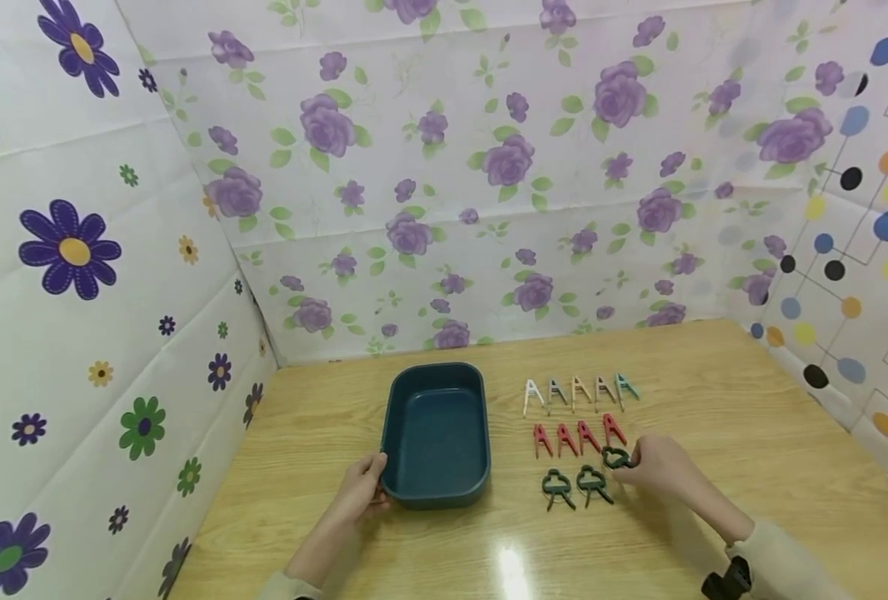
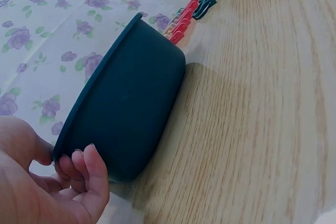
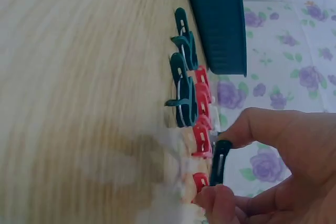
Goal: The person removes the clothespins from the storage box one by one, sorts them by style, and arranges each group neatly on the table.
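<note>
A dark teal rectangular basin (image 1: 436, 446) stands on the table, its inside bare. My left hand (image 1: 360, 486) grips its near left rim, with the thumb at the edge and fingers curled against the outer wall in the left wrist view. My right hand (image 1: 661, 468) pinches a dark green clothespin (image 3: 220, 162) between thumb and fingers, just off the tabletop. Two more dark green clothespins, one (image 1: 556, 487) and another (image 1: 592, 483), lie to the left of that hand. Behind them runs a row of several red clothespins (image 1: 566, 440).
Farther back lies a row of several clothespins in white (image 1: 532, 397), grey, beige, brownish and teal (image 1: 626, 387). The wooden table (image 1: 324, 400) meets flower-printed cloth (image 1: 429, 233) at the back and left. Dotted cloth (image 1: 849, 292) hangs on the right.
</note>
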### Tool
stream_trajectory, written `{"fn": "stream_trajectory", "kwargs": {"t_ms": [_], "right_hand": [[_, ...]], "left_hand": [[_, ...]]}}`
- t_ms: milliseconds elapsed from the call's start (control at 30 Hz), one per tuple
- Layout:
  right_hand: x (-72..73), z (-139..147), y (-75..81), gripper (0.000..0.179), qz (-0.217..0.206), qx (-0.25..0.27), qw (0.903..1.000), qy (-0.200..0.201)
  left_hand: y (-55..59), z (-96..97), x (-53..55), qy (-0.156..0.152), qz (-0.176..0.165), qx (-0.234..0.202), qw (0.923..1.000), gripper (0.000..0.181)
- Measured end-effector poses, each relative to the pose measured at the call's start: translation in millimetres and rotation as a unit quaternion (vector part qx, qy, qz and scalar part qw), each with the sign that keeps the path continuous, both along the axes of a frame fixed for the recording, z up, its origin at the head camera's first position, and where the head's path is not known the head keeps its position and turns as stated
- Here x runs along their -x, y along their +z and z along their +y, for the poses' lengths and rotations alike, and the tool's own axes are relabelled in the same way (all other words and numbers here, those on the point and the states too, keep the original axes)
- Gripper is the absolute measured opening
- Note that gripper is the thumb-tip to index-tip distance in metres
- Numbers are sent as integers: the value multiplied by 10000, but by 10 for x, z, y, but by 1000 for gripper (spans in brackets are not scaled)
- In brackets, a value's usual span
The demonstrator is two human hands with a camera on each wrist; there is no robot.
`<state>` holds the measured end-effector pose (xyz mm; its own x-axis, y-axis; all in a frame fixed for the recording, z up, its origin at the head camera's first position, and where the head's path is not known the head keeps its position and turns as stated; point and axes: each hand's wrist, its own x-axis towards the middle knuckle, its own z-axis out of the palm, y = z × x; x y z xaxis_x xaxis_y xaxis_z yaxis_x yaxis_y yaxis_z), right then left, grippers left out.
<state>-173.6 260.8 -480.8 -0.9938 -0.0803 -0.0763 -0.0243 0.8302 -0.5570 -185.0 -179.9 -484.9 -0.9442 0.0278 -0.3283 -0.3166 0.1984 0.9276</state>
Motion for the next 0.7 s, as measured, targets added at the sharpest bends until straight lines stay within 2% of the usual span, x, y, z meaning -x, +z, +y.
{"fn": "stream_trajectory", "kwargs": {"t_ms": [133, 300, 467, 567, 700], "right_hand": [[-59, 25, -34, 52, -59, -354, 9993, -41], [-77, 30, -70, 37, -129, -737, 9972, -62], [-81, -13, -70, 35, -256, -1106, 9935, 12], [-98, -55, -44, 36, -157, -1488, 9887, 78], [-129, -102, -11, 34, 46, -2091, 9777, 173]], "left_hand": [[3, -2, 0, 18, 30, -10, 10000, 37], [-2, -5, -5, 46, 47, -18, 10000, 37], [-13, -5, -2, 42, 51, -13, 10000, 37], [-18, -5, 1, 49, 49, -34, 10000, 37], [-28, -4, -1, 48, 52, -66, 10000, 38]]}}
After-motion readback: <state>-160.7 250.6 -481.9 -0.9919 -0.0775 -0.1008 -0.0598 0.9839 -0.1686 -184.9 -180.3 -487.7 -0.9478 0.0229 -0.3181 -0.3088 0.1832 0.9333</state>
